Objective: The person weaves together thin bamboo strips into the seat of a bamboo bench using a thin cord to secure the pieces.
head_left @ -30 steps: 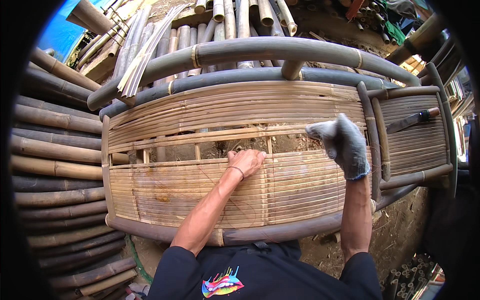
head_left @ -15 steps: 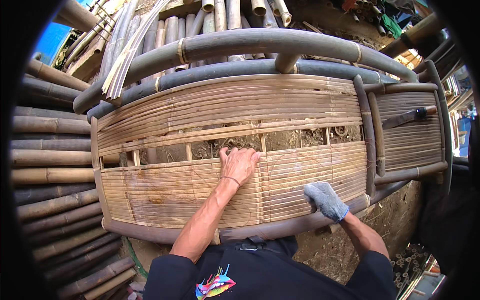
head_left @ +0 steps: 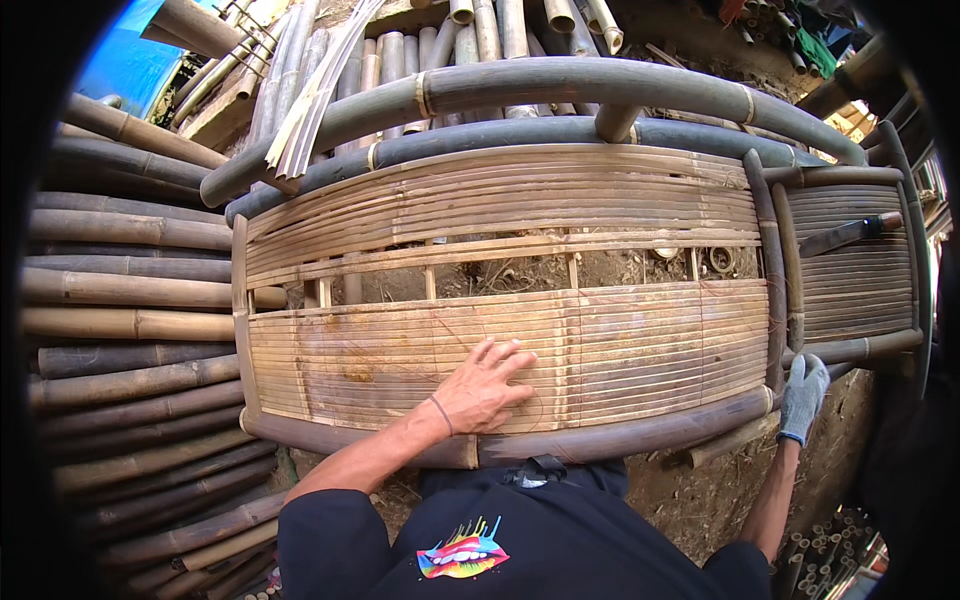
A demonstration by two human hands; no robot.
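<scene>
My bare left hand (head_left: 487,387) lies with fingers spread on the near panel of thin bamboo slats (head_left: 650,340), close to its front edge. It holds nothing. Reddish thin cords run across these slats. My right hand (head_left: 803,398), in a grey knitted glove, is at the right end of the bench-like bamboo frame (head_left: 620,432), just below the side section's rail (head_left: 860,348). Its thumb and fingers point away from me, with their tips apart, and no object shows in it. A second slat panel (head_left: 480,205) lies beyond a gap crossed by short bamboo pieces.
A knife (head_left: 845,236) with a brown handle rests on the slatted side section (head_left: 850,285). Thick bamboo poles (head_left: 130,325) are stacked at left, more lie at the back. Pale split strips (head_left: 315,100) lean over the curved back rail (head_left: 560,85). Cut bamboo ends (head_left: 830,545) sit lower right.
My left hand has drawn back from the gap's edge toward the front of the slats, its fingers spreading. My gloved right hand has moved right, off the slats to the frame's end. The view has shifted.
</scene>
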